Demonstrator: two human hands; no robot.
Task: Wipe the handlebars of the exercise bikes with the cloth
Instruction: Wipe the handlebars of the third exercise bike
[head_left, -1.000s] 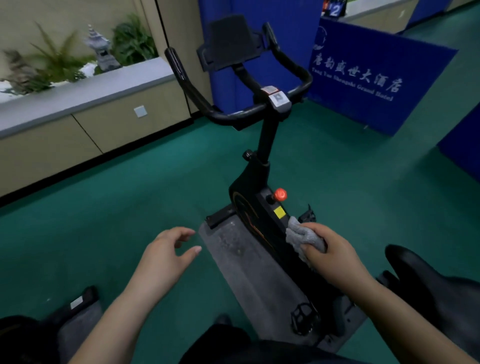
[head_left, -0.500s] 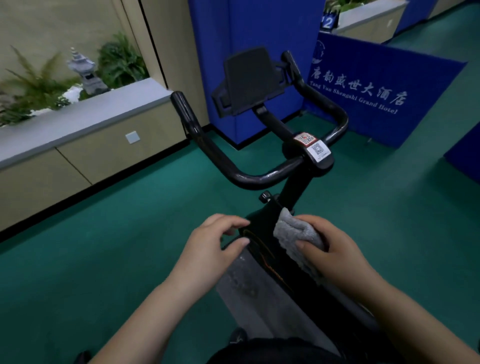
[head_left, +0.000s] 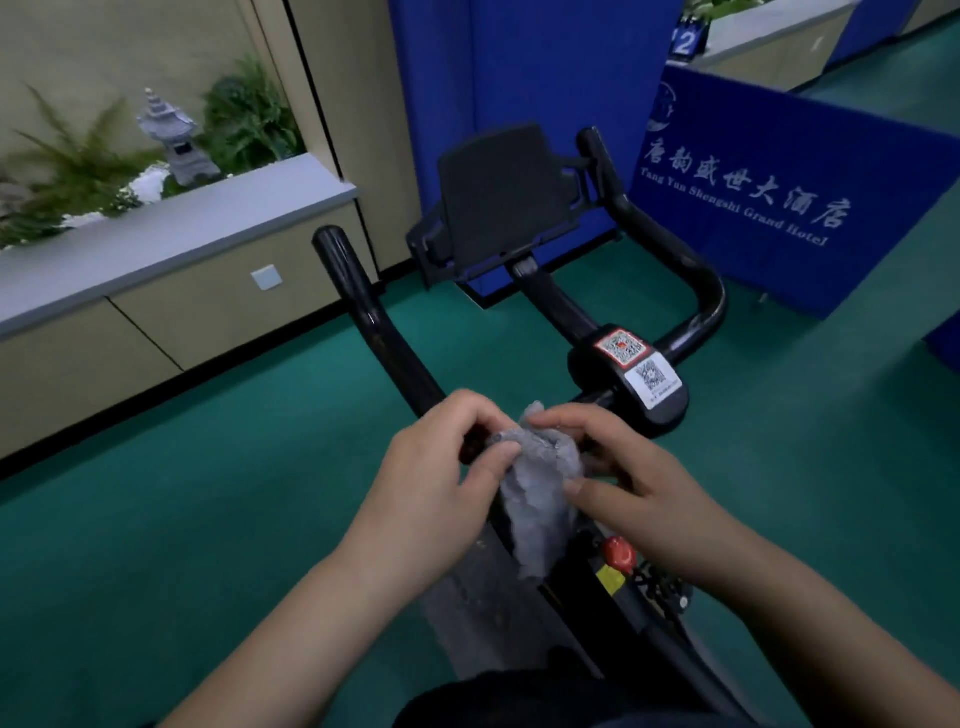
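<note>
comparing this moment with half a second ago, we see that both of our hands have come together on the crumpled grey fabric cloth (head_left: 537, 493) at the centre of the frame. before, only our right hand (head_left: 631, 486) gripped it low by the bike frame while our left hand (head_left: 441, 483) hung free with loosely bent fingers. now our left hand pinches the upper left edge of the cloth between thumb and fingers, and our right hand pinches its right side, so the cloth hangs between them. we judge this as regrouping or refolding the cloth before wiping; no wiping has begun on this bike.

the curved black tubular handlebars (head_left: 363, 317) of the exercise bike have drawn closer and now fill the middle of the frame. the cloth sits just in front of the bar's centre section; we cannot tell whether it touches.

two white qr-code stickers, one with a red border, lie on the black console block (head_left: 631, 374) right of centre. the blue fabric banner (head_left: 779, 208) at upper right carries white chinese characters and the words "tang yun shengshi grand hotel". a blue sign (head_left: 685, 41) at the top right shows the digit "2".
</note>
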